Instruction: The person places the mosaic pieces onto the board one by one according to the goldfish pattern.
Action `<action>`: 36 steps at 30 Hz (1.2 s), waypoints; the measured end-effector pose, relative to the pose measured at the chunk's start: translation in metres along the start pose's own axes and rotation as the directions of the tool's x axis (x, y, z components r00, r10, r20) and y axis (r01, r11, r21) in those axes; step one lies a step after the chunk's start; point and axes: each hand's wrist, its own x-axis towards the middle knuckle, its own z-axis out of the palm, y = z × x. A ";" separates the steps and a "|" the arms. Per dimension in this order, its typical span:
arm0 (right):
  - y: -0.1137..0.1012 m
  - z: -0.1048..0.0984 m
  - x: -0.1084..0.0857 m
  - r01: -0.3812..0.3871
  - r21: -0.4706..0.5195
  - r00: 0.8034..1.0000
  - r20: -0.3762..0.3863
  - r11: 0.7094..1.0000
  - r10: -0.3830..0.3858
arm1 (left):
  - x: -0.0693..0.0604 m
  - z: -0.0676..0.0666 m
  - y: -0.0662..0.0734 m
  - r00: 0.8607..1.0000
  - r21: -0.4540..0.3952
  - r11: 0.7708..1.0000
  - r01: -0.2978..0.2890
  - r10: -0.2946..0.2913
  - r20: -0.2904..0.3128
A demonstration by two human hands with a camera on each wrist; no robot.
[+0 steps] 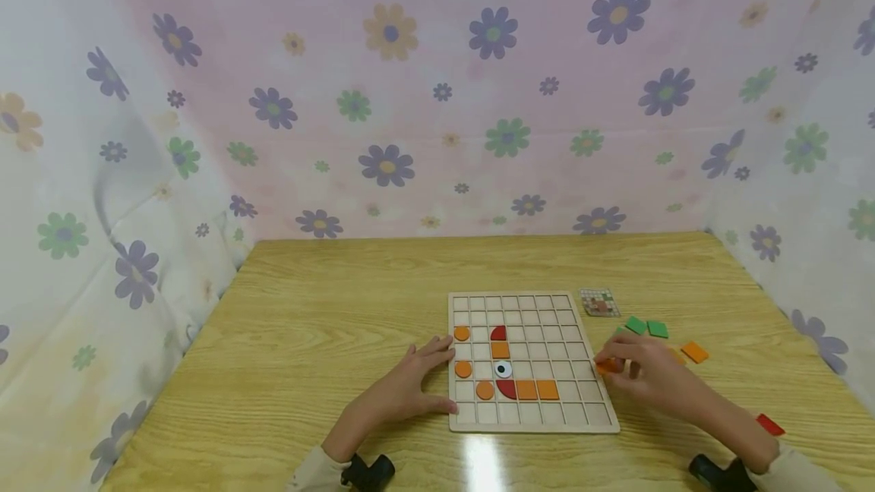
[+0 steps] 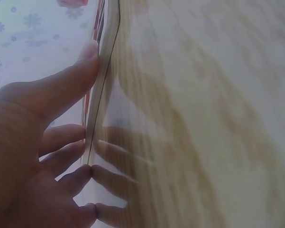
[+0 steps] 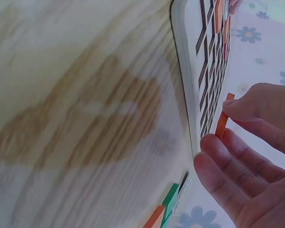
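Note:
A wooden grid board (image 1: 533,427) lies on the table, with orange circles (image 1: 484,390), orange squares (image 1: 548,389), red quarter pieces (image 1: 498,333) and a white eye piece (image 1: 503,370) in its cells. My left hand (image 1: 403,387) rests with spread fingers against the board's left edge; the left wrist view shows the thumb (image 2: 61,88) and fingertips touching that edge. Beside the board's right edge, my right hand (image 1: 649,372) pinches an orange piece (image 1: 608,366) between thumb and fingers. In the right wrist view that orange piece (image 3: 224,118) is seen edge-on, held near the board.
Green squares (image 1: 658,329) and a loose orange square (image 1: 694,352) lie right of the board, near my right hand. A small printed pattern card (image 1: 599,302) sits beyond the board's upper right corner. A red piece (image 1: 770,424) lies beside my right forearm.

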 end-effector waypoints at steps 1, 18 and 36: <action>-0.001 0.001 0.001 0.006 0.007 1.000 0.001 1.000 -0.006 | 0.000 0.000 0.000 1.000 0.000 1.000 0.000 0.000 0.000; -0.016 0.018 0.010 0.046 0.113 0.998 0.046 0.993 -0.051 | -0.001 -0.001 0.001 1.000 -0.003 1.000 0.011 -0.011 0.009; -0.023 0.034 0.016 0.053 0.135 0.992 0.106 0.989 -0.068 | -0.001 -0.002 0.003 1.000 -0.004 1.000 0.016 -0.016 0.009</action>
